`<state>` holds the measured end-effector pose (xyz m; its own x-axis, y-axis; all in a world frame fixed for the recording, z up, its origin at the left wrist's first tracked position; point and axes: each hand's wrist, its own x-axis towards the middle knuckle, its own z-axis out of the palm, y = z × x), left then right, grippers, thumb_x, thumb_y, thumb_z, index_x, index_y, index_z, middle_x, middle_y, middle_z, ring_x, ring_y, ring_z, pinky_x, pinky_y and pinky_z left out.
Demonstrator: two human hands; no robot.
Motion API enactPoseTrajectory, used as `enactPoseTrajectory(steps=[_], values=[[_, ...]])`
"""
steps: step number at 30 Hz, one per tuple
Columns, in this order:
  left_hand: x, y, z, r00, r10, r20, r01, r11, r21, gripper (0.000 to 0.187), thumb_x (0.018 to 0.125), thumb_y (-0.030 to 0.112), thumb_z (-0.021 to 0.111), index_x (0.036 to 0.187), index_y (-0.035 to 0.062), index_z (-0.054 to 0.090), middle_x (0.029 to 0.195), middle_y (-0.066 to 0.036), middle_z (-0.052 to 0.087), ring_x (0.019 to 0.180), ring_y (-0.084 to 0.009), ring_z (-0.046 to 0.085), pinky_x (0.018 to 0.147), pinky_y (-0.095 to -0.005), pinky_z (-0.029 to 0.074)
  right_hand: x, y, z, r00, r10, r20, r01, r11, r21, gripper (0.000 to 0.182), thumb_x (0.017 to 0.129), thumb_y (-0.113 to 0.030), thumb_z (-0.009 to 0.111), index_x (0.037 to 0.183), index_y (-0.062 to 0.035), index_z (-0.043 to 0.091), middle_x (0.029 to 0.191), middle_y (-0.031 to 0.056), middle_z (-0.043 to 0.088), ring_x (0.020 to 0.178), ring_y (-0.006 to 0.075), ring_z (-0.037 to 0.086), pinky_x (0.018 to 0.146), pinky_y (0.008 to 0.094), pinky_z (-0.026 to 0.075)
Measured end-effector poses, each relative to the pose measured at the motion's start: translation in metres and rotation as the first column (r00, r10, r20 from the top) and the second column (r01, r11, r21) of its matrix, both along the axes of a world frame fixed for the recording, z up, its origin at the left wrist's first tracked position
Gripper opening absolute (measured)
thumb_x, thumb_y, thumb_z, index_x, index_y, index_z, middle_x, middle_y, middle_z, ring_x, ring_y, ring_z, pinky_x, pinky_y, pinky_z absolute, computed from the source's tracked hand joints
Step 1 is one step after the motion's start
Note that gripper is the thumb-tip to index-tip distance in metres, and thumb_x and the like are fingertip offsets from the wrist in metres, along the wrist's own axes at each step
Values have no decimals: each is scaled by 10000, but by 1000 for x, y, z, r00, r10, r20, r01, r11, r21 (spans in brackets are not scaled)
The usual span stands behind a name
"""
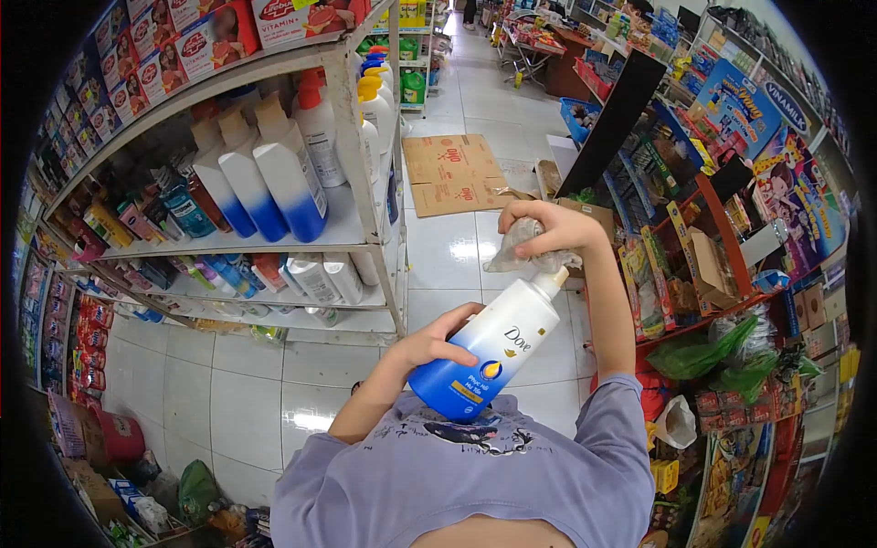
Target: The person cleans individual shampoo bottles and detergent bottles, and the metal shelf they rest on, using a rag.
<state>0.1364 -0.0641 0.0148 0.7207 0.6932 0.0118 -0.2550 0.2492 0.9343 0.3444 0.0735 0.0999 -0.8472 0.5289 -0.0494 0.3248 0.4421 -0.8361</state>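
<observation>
My left hand (433,343) is wrapped round the lower part of a white and blue Dove pump bottle (512,315), which leans with its top to the upper right. The label faces up toward me, and the base is close in front of my shirt. Bunched in my right hand (555,230) is a greyish cloth (512,248), right at the pale pump top (551,279). Part of the pump is hidden behind the cloth and fingers.
On the left, a white shelf unit (370,183) bears similar white and blue bottles (290,169) and soap boxes (183,46). A flattened cardboard sheet (452,173) lies on the tiled floor ahead. Crowded racks and a green plastic bag (703,352) stand close on the right.
</observation>
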Motion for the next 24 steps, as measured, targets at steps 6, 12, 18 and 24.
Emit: enactPoseTrajectory(steps=[6, 12, 18, 24], values=[[0, -2, 3, 990, 107, -94, -101, 992, 70, 703, 573, 156, 680, 1160, -9, 330, 973, -160, 510, 889, -202, 509, 774, -285, 402, -11, -24, 18, 930, -174, 325, 91, 963, 255, 354, 609, -280, 646, 788, 6, 538, 711, 114, 546, 697, 173, 518, 636, 271, 409], [6, -6, 2, 974, 208, -93, -207, 978, 16, 690, 596, 155, 684, 1161, -20, 329, 979, -173, 509, 891, -212, 514, 765, -299, 413, -29, -26, -13, 829, -489, 271, 293, 793, 534, 400, 508, -282, 666, 806, -30, 580, 748, 166, 582, 717, 293, 571, 640, 364, 458], [5, -6, -6, 967, 207, -148, -202, 978, 50, 757, 590, 175, 704, 1193, -26, 293, 995, -191, 501, 908, -227, 509, 777, -309, 408, -33, -32, -22, 833, -545, 98, 374, 685, 625, 335, 557, -284, 667, 737, -18, 573, 671, 157, 574, 653, 309, 555, 602, 354, 440], [7, -7, -6, 956, 232, -178, -206, 967, 153, 788, 590, 176, 711, 1210, -13, 263, 1017, -198, 487, 921, -237, 504, 786, -314, 405, -29, -31, -21, 827, -563, 9, 471, 701, 536, 344, 564, -290, 667, 784, -43, 574, 694, 143, 589, 666, 301, 572, 613, 377, 448]])
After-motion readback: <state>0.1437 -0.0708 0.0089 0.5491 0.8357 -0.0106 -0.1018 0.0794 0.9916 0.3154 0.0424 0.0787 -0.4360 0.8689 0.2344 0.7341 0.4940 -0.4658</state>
